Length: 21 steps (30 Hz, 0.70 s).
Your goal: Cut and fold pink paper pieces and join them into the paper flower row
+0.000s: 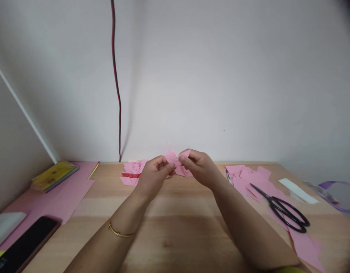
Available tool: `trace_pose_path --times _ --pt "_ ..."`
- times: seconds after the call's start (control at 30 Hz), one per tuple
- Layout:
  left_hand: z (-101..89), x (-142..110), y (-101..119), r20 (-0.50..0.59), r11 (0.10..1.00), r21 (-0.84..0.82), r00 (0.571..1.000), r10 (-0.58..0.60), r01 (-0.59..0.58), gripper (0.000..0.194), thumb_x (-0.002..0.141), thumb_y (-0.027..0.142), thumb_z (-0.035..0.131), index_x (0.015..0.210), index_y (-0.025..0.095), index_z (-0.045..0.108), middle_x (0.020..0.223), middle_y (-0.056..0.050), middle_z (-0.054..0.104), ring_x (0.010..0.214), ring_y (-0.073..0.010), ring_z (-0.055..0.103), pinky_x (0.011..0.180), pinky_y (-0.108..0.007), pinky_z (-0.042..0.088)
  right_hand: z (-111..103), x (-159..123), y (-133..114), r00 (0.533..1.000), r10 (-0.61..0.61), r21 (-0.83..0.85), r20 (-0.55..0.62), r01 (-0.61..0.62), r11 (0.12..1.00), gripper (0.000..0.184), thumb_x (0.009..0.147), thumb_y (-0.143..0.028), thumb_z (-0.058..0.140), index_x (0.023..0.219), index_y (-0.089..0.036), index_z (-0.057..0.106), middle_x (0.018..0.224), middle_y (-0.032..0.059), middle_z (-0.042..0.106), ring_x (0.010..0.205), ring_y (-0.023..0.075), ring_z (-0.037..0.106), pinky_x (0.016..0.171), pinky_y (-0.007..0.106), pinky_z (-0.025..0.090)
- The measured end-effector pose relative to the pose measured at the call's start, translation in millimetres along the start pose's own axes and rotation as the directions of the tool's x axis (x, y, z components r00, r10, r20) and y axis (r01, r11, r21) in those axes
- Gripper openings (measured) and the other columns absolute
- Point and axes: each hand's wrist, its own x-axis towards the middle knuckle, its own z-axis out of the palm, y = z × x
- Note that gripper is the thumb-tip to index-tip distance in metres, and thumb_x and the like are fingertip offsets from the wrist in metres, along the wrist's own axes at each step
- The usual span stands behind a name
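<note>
Between my two hands, above the far part of the wooden table (169,227), is a piece of folded pink paper (171,155). My left hand (153,172) pinches its left side between thumb and fingers. On the other side, the thumb and fingers of my right hand (199,165) close on the paper's right part, where a pointed corner sticks up. Just left of my left hand lie several folded pink paper pieces (129,181), with a red strip (131,175) among them. More pink paper shows below and behind the held piece; whether it is joined to it I cannot tell.
Black-handled scissors (280,208) rest on pink paper scraps (253,174) at the right, near a white strip (298,190) and a purple band (331,185). Leftward are pink sheets (69,197), a yellow packet (54,175), a pencil (93,170) and a black phone (30,242).
</note>
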Motion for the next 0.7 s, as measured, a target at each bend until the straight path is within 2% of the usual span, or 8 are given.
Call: trace_pose_path --times 0.1,0.2,0.33,0.5,0.7 --pt "0.9 -2 1 -0.003 1.000 -0.022 1.000 0.007 -0.008 0.024 0.075 0.035 0.068 0.068 0.016 0.057 0.065 0.000 0.061 0.063 -0.0109 0.056 0.063 -0.023 0.044 -1 -2 -1 1.000 -0.008 -0.022 0.006 0.008 1.000 0.026 0.085 -0.040 0.056 0.072 -0.018 0.057 0.064 -0.0014 0.053 0.060 0.0104 0.045 0.053 0.022 0.035" --pt "0.0 -4 0 0.013 1.000 -0.009 1.000 0.011 -0.011 0.023 0.075 0.035 0.068 0.069 0.016 0.058 0.066 0.000 0.061 0.065 -0.0113 0.056 0.064 -0.023 0.045 -1 -3 -1 0.999 -0.033 -0.042 0.009 0.033 0.999 0.027 0.087 -0.039 0.053 0.071 -0.018 0.057 0.064 -0.0014 0.052 0.060 0.0102 0.044 0.054 0.022 0.035" --pt "-3.0 -6 -2 0.010 0.999 0.030 0.999 0.034 -0.034 0.022 0.075 0.035 0.068 0.068 0.016 0.059 0.066 0.001 0.061 0.066 -0.0115 0.055 0.065 -0.024 0.045 -2 -5 -2 0.997 -0.029 -0.040 0.074 0.032 0.999 0.033 0.090 -0.039 0.047 0.067 -0.018 0.054 0.064 -0.0009 0.052 0.060 0.0104 0.046 0.055 0.022 0.037" --pt "-3.7 -9 1 0.008 0.991 0.107 0.997 0.080 -0.080 0.022 0.076 0.035 0.067 0.067 0.016 0.061 0.065 0.001 0.059 0.065 -0.0110 0.053 0.062 -0.022 0.043 -3 -8 -9 0.996 -0.007 0.051 0.090 0.002 0.999 0.022 0.083 -0.040 0.061 0.078 -0.019 0.063 0.075 0.0012 0.062 0.067 0.0116 0.052 0.058 0.022 0.040" --pt "-1.7 -11 6 0.017 0.980 0.176 0.995 0.093 -0.095 0.028 0.080 0.039 0.062 0.064 0.016 0.061 0.068 -0.001 0.061 0.068 -0.0124 0.054 0.066 -0.024 0.043 -4 -9 -10 0.996 -0.011 0.074 0.087 0.005 0.997 0.019 0.084 -0.035 0.059 0.076 -0.019 0.065 0.077 0.0020 0.065 0.068 0.0121 0.055 0.060 0.024 0.043"
